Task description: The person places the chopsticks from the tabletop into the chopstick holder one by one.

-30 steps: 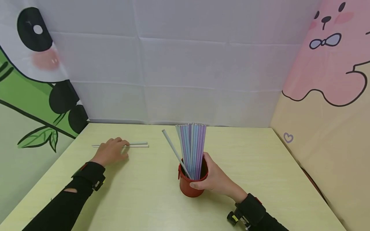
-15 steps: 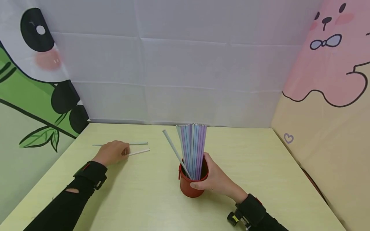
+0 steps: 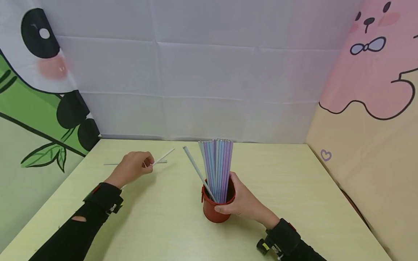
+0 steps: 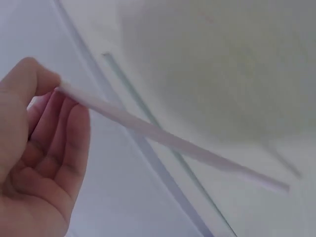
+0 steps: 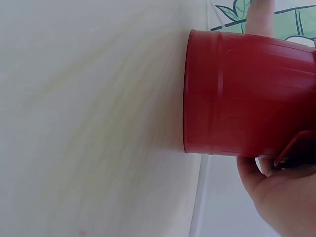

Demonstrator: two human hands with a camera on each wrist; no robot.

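Note:
Between thumb and fingertips my left hand (image 3: 135,166) pinches a pale straw (image 3: 164,156), raised and slanting up to the right. The left wrist view shows this straw (image 4: 168,138) crossing above a second, greenish straw (image 4: 133,94), which lies on the table. In the head view that lying straw (image 3: 111,164) is partly covered by the hand. My right hand (image 3: 243,201) grips a small red bucket (image 3: 213,212) round its right side. Several purple, blue and pale straws (image 3: 218,170) stand upright in it, and one grey-blue straw (image 3: 196,170) leans out to the left.
The light wooden table (image 3: 287,188) ends at a pale cloth backdrop (image 3: 202,79). Side walls with cartoon prints, one with a pink animal (image 3: 375,72), flank it on both sides. A wrist camera (image 3: 262,246) is strapped to the right forearm.
My left hand has pulled one of the two lying straws away from the other and lifted it, tilting its far end up. The right hand and the bucket have stayed in place.

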